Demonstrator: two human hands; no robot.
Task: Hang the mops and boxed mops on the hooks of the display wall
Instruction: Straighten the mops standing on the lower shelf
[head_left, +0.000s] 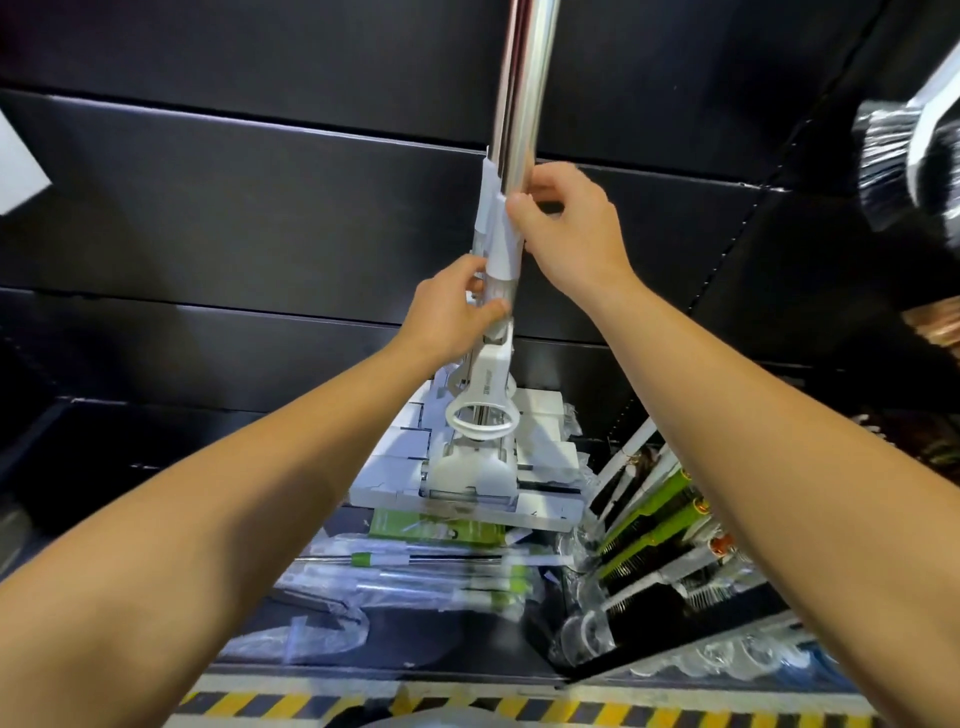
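Note:
A mop (483, 395) with a shiny metal pole (524, 88) and white plastic fittings hangs upright against the black slatted display wall (234, 171). A second pole shows just behind it. My right hand (563, 228) grips the pole at the top of its white sleeve. Lower down, my left hand (454, 312) holds the shaft just above the white squeeze handle with its ring. The white mop head (470, 475) hangs near the bottom shelf. The hook at the top is out of view.
Boxed mops in white cartons (540, 431) and bagged mops with green collars (431, 566) lie on the black base shelf. Green and white brushes (654, 525) lean at the right. A black brush (893, 156) hangs at the upper right. Yellow-black floor tape (311, 704) runs along the bottom.

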